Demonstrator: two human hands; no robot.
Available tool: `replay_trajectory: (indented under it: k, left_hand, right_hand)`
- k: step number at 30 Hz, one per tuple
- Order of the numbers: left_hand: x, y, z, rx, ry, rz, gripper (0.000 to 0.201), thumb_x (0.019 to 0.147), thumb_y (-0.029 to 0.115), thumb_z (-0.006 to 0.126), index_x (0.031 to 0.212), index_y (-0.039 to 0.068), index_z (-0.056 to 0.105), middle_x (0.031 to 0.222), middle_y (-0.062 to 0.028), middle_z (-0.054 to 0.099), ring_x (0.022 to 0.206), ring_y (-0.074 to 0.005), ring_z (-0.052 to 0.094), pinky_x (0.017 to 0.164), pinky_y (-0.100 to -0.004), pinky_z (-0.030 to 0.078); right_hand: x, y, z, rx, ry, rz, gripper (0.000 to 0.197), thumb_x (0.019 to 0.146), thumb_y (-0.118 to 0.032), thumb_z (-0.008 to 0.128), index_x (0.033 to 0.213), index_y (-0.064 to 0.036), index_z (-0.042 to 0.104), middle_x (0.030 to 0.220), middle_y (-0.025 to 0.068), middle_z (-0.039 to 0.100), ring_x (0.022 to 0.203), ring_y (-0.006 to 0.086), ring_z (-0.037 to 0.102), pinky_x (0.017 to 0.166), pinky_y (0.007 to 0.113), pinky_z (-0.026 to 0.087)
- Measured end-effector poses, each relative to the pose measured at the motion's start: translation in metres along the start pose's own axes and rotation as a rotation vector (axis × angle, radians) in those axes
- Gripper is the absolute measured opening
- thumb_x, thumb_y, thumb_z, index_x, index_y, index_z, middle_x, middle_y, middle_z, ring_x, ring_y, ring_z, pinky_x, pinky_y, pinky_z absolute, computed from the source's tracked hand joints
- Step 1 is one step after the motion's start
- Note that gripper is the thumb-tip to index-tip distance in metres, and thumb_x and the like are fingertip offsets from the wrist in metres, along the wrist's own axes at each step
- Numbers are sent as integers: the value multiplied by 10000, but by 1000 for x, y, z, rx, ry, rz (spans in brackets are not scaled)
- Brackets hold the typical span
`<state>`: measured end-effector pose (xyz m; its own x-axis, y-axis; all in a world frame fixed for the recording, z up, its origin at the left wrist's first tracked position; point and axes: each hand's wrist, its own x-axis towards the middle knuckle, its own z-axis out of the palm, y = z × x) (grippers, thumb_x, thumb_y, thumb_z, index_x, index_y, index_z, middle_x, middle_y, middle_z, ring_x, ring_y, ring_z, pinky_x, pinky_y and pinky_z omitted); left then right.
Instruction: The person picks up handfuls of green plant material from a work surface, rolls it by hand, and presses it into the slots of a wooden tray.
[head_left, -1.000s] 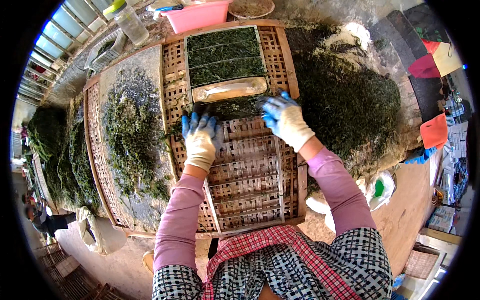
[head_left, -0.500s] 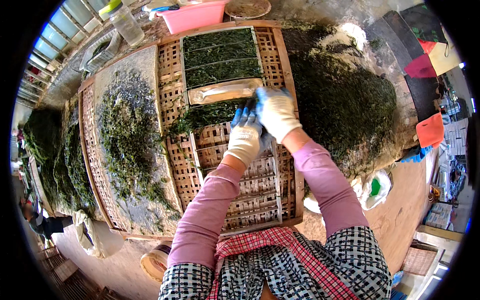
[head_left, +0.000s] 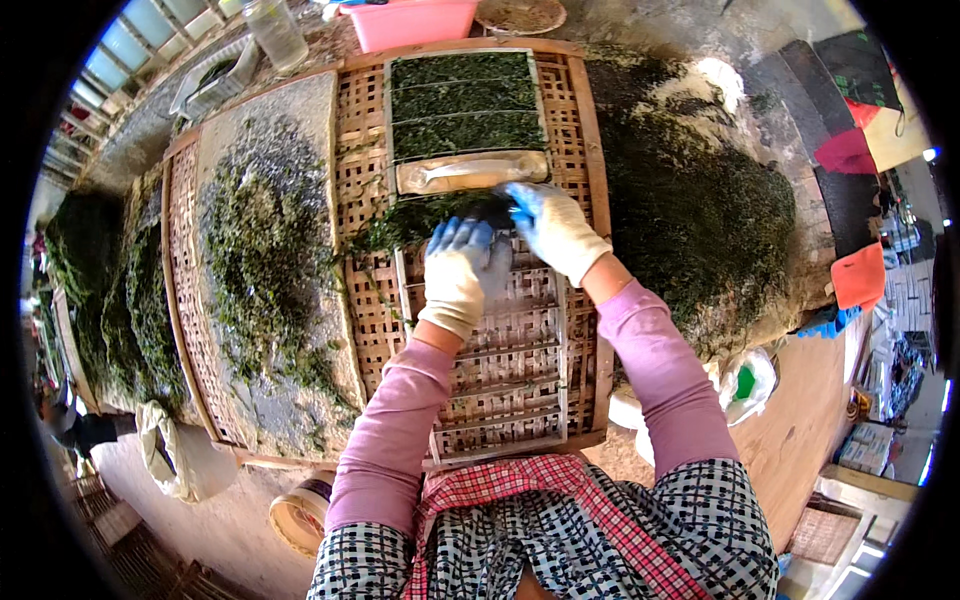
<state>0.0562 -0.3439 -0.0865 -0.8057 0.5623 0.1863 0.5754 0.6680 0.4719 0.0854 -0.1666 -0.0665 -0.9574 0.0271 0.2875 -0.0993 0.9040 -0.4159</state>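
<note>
Both my hands wear white gloves with blue fingers. My left hand (head_left: 456, 275) is spread palm down over the slatted wooden frame (head_left: 563, 380), its fingertips at the near edge of a band of dark green leafy shreds (head_left: 410, 222), like seaweed. My right hand (head_left: 555, 228) bends inward just to its right, its fingers at the same shreds; motion blur hides whether they grip any. Just beyond lies a pale flat bar with a raised handle (head_left: 472, 172). Past it, flat layers of the green shreds (head_left: 465, 105) fill the frame's far sections.
The frame lies on a woven bamboo rack (head_left: 360, 130). To the left is a pale board (head_left: 300, 100) strewn with loose greens; to the right, a large dark green heap (head_left: 700, 200). A pink tub (head_left: 415, 25) and a clear jar (head_left: 275, 35) stand at the back.
My left hand has moved left and back toward me, away from the right hand. The right hand has turned inward and slightly left. The whole view has shifted a little.
</note>
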Motion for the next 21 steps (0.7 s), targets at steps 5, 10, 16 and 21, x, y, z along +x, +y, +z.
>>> replay_trajectory:
  k: [5, 10, 16, 21]
  left_hand:
    - [-10, -39, -19, 279, -170, -274, 719, 959, 514, 437, 1461, 1, 397, 1539, -186, 385, 1432, -300, 364, 1223, -396, 168]
    - [-3, -34, -11, 545, -388, -207, 821, 878, 653, 446, 1525, 156, 356, 1541, -164, 390, 1427, -387, 330, 1204, -481, 161]
    - [10, -43, 11, 340, -595, -170, 581, 1004, 457, 422, 1525, 212, 347, 1565, -80, 370, 1424, -257, 363, 1173, -393, 289]
    - [11, -45, -2, 276, -714, -270, 513, 1025, 446, 382, 1461, 177, 412, 1474, -75, 436, 1341, -234, 420, 1128, -404, 329]
  right_hand:
    - [21, -27, 12, 175, -70, 63, 330, 877, -47, 578, 1190, -107, 665, 888, 167, 683, 753, 334, 659, 666, 412, 534]
    - [64, -79, 44, 269, 26, -257, 419, 891, -126, 618, 1308, -137, 582, 951, 185, 693, 800, 371, 674, 715, 431, 549]
    - [114, -140, 63, -382, -510, -178, 726, 824, -352, 753, 1438, -101, 458, 1551, 168, 364, 1444, 354, 318, 1196, 491, 228]
    - [112, -178, 102, -703, -855, -292, 621, 876, -352, 654, 1367, 6, 530, 1504, 183, 448, 1432, 349, 363, 1204, 519, 154]
